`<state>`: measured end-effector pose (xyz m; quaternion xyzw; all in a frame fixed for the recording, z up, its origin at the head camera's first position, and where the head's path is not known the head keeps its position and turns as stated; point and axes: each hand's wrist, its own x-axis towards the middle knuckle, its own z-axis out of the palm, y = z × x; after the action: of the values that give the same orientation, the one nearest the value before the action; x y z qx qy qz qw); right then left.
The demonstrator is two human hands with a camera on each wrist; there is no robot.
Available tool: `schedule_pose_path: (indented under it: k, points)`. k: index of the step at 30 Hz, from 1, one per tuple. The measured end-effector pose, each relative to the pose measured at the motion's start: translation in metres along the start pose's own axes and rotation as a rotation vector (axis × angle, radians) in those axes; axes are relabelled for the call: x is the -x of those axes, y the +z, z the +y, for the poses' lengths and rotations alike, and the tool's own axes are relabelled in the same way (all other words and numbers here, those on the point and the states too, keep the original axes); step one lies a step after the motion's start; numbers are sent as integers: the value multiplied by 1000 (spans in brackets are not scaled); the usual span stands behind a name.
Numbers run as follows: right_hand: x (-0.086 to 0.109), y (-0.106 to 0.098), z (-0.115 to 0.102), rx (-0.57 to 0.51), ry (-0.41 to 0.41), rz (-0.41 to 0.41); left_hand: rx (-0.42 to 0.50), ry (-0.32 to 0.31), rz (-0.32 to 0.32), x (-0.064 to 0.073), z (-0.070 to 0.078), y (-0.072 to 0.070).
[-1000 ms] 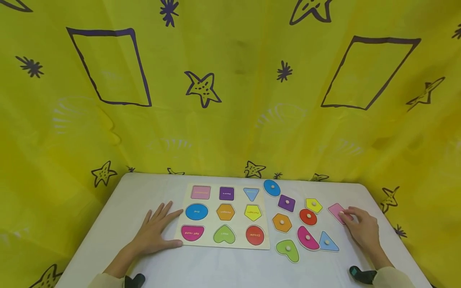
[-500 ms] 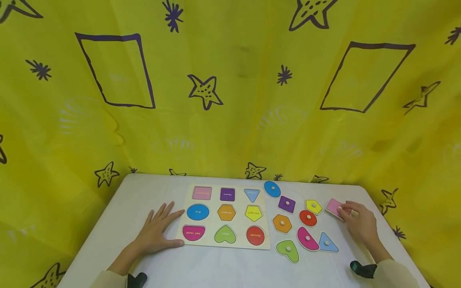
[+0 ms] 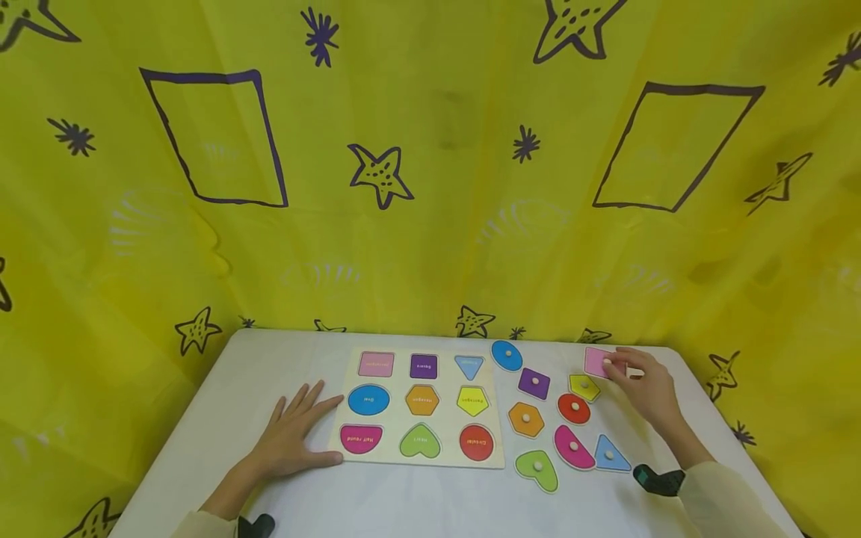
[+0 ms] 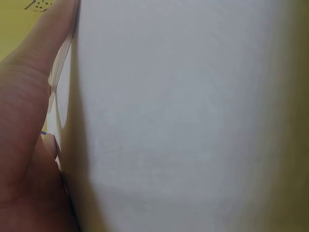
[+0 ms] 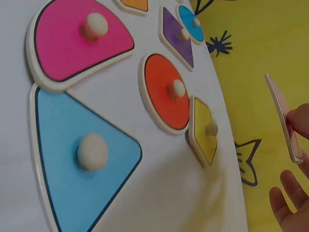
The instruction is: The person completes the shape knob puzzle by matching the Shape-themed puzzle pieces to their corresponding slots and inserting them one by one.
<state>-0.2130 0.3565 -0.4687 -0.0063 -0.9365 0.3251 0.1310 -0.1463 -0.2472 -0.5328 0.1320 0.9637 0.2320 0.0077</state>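
One pink rectangle piece point(image 3: 595, 360) is in your right hand point(image 3: 642, 385), pinched by its pale knob point(image 3: 607, 362), so most of its flat face juts out to the left of your fingertips, above the far right part of the worktop point(image 3: 430, 504). In the right wrist view it shows nearly edge-on against the yellow curtain point(image 3: 430, 246), raised clear of the white surface, with two of your fingers apart from it, lower in that view. Closest to it is the yellow pentagon piece point(image 3: 580, 390), just on your side of it, then the red circle piece point(image 3: 574, 409). The purple square piece point(image 3: 534, 384) and blue oval piece point(image 3: 507, 356) lie to its left, between it and the puzzle board point(image 3: 448, 418). Nearer to you, the magenta half-round piece point(image 3: 574, 448) touches the blue triangle piece point(image 3: 611, 453). Your left hand point(image 3: 285, 441) grasps nothing; its fingers are straight and spread at the board's left edge, well apart from the pink piece, and you cannot tell how firmly they press.
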Motion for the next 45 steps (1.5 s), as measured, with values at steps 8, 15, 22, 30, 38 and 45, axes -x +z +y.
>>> schedule_pose_path:
  k: [8, 15, 22, 30, 38, 45]
  points:
    - [-11, 14, -30, -58, -31, -6, 1, -20, -13, 2, 1, 2]
    - [-20, 26, -52, -119, -62, -14, 7, 10, 22, 1, 2, 0]
    - [-24, 42, -70, -171, -56, -52, 37, 55, 80, 2, 2, 3]
    - [-33, 69, -89, -217, -86, -72, 21, 5, 20, 2, 2, 0]
    - [-37, 95, -114, -280, -52, -126, -8, -18, -11, 0, 1, -2]
    - [-37, 122, -135, -334, -84, -131, 7, -15, -14, 0, 2, -2]
